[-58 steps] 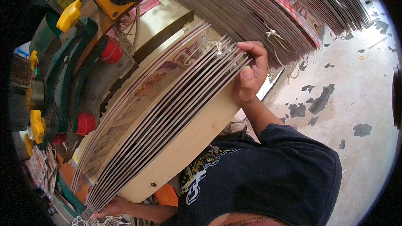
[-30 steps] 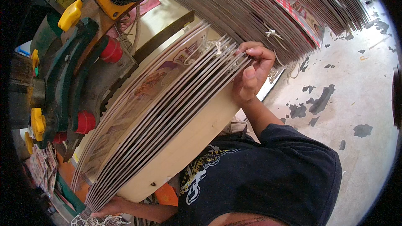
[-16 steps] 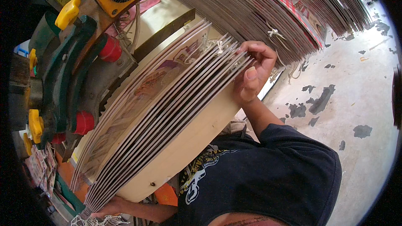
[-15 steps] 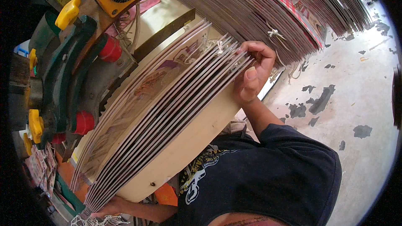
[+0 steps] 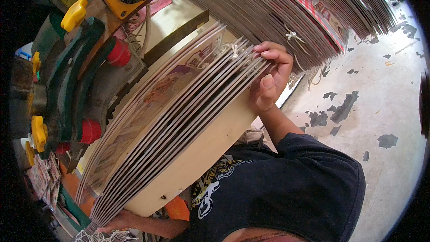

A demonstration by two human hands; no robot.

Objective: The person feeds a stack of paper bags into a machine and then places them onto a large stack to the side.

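The right hand has parted its fingers slightly, loosely curled against the fanned boards' corners, thumb apart; their spread remains unchanged. The left hand's grip at the lower ends is hidden.

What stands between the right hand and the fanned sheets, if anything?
Nothing visible does: the right hand touches the sheets directly, at their upper-right ends in the picture.

The person wears a black T-shirt with a wide, curved neckline and a loose short sleeve. Across the chest runs a print of bold white shapes beside finer yellow and greyish patterning. Both forearms are bare, as are the left hand and right hand, whose thumbnail shows.
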